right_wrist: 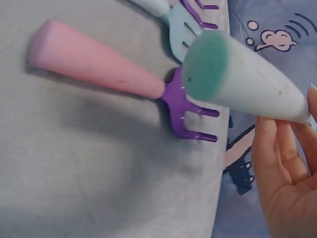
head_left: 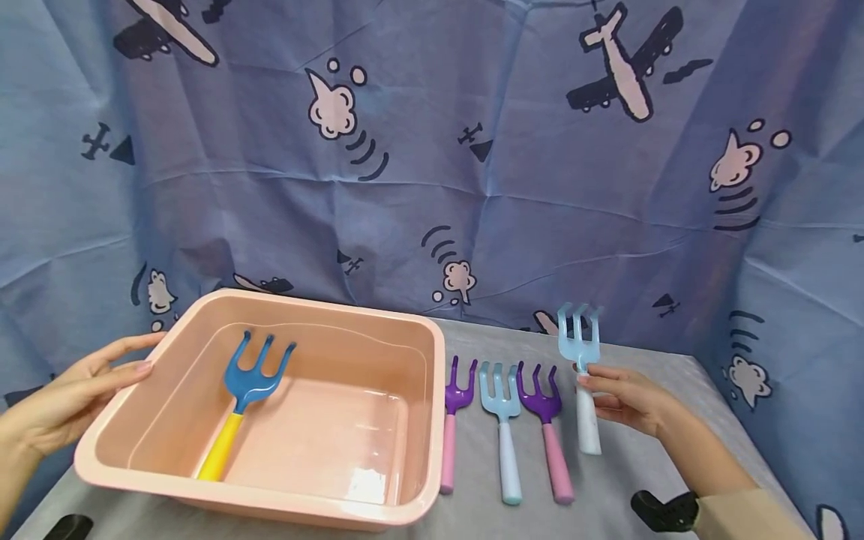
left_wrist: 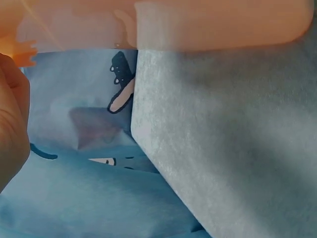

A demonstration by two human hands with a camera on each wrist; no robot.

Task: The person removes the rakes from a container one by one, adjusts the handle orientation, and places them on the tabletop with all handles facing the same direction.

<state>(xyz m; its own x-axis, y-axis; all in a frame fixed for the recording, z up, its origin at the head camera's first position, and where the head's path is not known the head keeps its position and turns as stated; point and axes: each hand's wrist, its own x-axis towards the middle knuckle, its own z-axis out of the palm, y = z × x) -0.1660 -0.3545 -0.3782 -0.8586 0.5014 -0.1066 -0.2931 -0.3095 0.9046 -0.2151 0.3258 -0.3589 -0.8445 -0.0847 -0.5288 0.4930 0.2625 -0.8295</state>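
Note:
My right hand (head_left: pixel 631 397) pinches a light blue hand rake (head_left: pixel 578 349) near the top of its white handle, tines up. In the right wrist view the green butt of that handle (right_wrist: pixel 205 67) faces the camera, over a purple rake with a pink handle (right_wrist: pixel 99 62). At the far left my left hand (head_left: pixel 84 394) holds the rim of a peach plastic basin (head_left: pixel 435 390), thumb on the edge. A blue rake with a yellow handle (head_left: pixel 253 382) leans inside the basin. The left wrist view shows the basin's outer wall (left_wrist: pixel 223 25) and part of the left hand (left_wrist: pixel 12 119).
Right of the basin, a purple rake (head_left: pixel 459 397), a light blue rake (head_left: pixel 502 405) and another purple rake (head_left: pixel 542 405) lie side by side on the grey table (head_left: pixel 641 367). A blue airplane-print curtain (head_left: pixel 405 202) hangs behind. Dark straps (head_left: pixel 664 511) show near the wrists.

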